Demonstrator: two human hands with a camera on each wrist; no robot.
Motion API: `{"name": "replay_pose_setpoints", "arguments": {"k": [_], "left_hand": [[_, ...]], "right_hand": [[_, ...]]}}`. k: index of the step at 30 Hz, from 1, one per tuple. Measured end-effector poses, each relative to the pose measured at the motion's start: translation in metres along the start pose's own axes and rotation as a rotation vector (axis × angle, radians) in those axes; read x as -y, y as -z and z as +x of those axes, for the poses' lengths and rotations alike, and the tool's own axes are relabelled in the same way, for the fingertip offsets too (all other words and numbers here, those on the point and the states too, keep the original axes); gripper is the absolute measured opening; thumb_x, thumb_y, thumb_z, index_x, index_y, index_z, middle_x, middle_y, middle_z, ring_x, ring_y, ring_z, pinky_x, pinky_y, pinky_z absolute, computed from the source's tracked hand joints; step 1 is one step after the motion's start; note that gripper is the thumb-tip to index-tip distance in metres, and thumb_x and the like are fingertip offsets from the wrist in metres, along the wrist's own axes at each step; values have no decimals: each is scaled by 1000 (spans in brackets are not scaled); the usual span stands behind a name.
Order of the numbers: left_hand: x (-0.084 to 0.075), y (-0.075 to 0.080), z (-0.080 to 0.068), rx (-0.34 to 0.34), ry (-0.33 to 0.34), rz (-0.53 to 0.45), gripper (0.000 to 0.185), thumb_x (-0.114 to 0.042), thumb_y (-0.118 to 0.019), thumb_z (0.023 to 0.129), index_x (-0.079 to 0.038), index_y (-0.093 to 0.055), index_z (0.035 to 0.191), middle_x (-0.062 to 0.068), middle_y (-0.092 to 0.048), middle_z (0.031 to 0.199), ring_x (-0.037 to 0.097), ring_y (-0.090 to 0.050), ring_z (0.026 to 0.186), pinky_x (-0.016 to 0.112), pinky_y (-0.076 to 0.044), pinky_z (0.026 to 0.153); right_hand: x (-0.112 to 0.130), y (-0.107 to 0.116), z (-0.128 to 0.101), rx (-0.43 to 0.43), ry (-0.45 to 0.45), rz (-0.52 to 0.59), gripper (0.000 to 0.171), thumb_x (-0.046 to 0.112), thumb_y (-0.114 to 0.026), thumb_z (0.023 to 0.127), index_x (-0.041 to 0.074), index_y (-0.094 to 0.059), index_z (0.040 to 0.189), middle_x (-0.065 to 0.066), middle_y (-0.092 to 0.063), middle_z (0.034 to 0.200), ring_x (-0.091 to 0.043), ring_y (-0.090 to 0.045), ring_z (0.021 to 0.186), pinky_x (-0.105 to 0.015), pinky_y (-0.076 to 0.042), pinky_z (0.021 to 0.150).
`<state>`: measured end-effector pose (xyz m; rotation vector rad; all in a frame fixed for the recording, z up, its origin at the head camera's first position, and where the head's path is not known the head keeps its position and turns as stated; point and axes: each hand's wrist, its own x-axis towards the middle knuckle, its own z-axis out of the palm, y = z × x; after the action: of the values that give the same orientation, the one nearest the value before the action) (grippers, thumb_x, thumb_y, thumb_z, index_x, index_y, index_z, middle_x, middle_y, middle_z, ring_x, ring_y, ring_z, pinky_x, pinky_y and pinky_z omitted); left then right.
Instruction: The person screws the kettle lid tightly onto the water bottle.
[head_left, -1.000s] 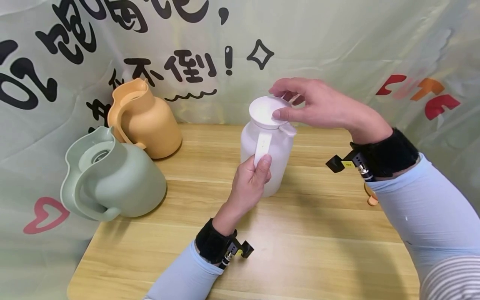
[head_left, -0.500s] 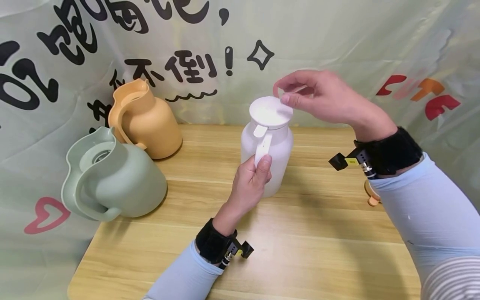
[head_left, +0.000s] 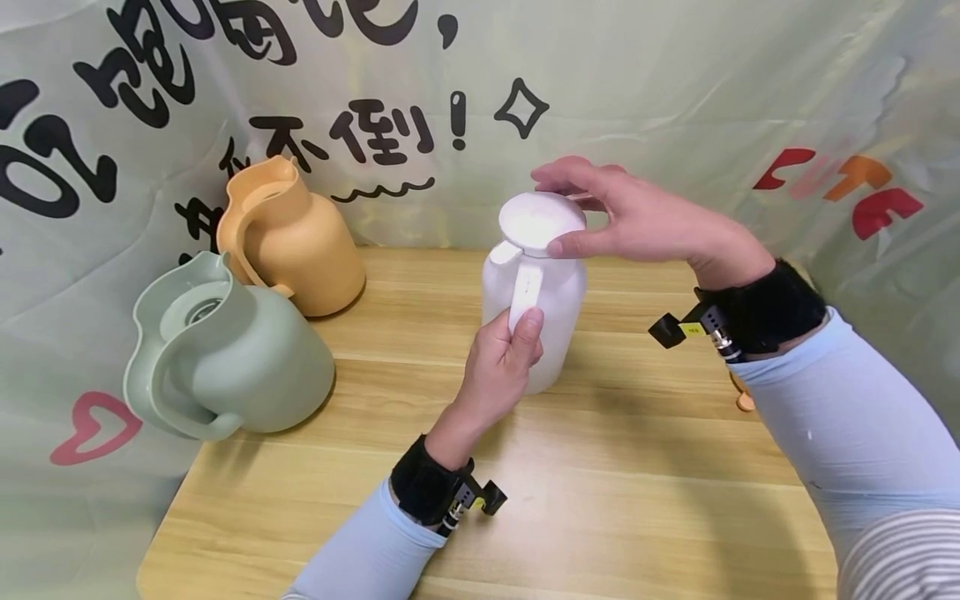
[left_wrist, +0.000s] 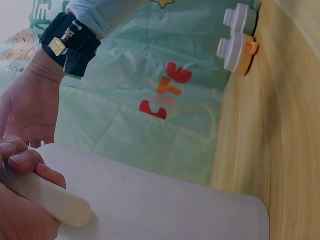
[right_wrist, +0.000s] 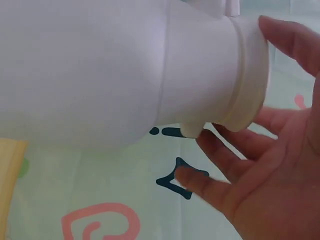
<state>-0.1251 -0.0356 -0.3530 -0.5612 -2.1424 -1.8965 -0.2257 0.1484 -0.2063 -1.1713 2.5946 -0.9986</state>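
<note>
A white jug (head_left: 555, 333) stands upright on the wooden table in the head view. Its upright handle (head_left: 527, 287) is gripped by my left hand (head_left: 495, 367), thumb on top; the left wrist view shows those fingers wrapped round the handle (left_wrist: 70, 207). My right hand (head_left: 637, 212) spans the round white lid (head_left: 536, 218), thumb at the near rim and fingers at the far side. In the right wrist view, the thumb tip meets the rim of the lid (right_wrist: 254, 75) while fingers curl by its opposite edge. The lid's small tab (head_left: 506, 252) points left of the handle.
A sage green jug (head_left: 262, 367) and an orange jug (head_left: 315, 242) stand lidless at the table's left. Near the far side in the left wrist view sit an orange-and-white lid (left_wrist: 237, 54) and a green-and-white one (left_wrist: 242, 19). A printed sheet (head_left: 660, 92) hangs behind.
The lid's tab has swung from right of the handle to its left. My right hand drew back from the lid's rim, then came round it again. The left hand stays put.
</note>
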Motion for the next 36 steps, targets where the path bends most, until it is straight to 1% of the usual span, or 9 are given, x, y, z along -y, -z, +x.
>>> {"name": "replay_pose_setpoints", "arguments": {"k": [5,9,12,15,19,23,26,29,36], "left_hand": [[0,1,0,-4,6,2,41,-35,-44,104,-8,-49,74,4,-48,59,14,-43,56,26,-36,55],[0,1,1,1,8,0,40,-34,-44,104,-8,-49,75,4,-47,59,14,-43,56,26,-36,55],[1,1,1,3,7,-5,41,-36,-44,104,-8,-49,75,4,-47,59,14,-43,56,25,-35,55],[1,0,1,4,3,-12,43,-39,-43,104,-8,-48,75,4,-47,59,14,-42,55,25,-35,53],[2,0,0,1,3,-19,44,-41,-43,103,-8,-48,74,4,-46,58,14,-42,54,25,-34,51],[2,0,0,-4,2,-22,43,-38,-44,104,-8,-49,74,4,-47,58,14,-43,55,25,-35,52],[2,-1,0,-3,-5,-23,43,-39,-44,104,-8,-48,74,5,-47,59,14,-43,55,25,-35,53],[2,-1,0,-4,-14,-18,44,-41,-43,103,-8,-48,74,4,-47,58,14,-43,55,25,-36,53],[3,-1,0,-11,-28,-11,44,-42,-43,103,-9,-48,74,3,-47,58,13,-42,55,25,-36,54]], "right_hand": [[0,-10,-2,-130,-42,-125,70,46,-80,78,20,-46,133,1,-56,122,-21,-50,120,-51,-38,104],[0,-21,-4,-226,-21,-223,72,53,-80,74,16,-46,126,-3,-55,111,-23,-47,110,-45,-38,94],[1,-24,-7,-243,-24,-252,75,53,-80,73,17,-44,129,-6,-52,113,-25,-45,111,-46,-38,91],[1,-20,-10,-203,-22,-174,73,44,-79,79,22,-42,137,-4,-49,125,-25,-42,121,-51,-38,100],[2,-13,-11,-105,-16,19,74,25,-72,88,26,-32,150,1,-39,148,-22,-35,137,-51,-30,114],[2,-11,-10,-63,-44,97,73,19,-67,91,29,-28,152,3,-38,154,-19,-38,141,-47,-30,115],[1,-13,-11,-91,-71,81,72,24,-70,90,32,-31,150,3,-44,148,-18,-43,136,-47,-33,113],[1,-16,-11,-148,-70,24,72,32,-76,85,27,-37,146,2,-50,139,-20,-45,131,-50,-34,110],[2,-27,-6,-277,-58,-149,69,50,-82,74,20,-45,124,-1,-54,112,-23,-43,116,-48,-36,97]]}}
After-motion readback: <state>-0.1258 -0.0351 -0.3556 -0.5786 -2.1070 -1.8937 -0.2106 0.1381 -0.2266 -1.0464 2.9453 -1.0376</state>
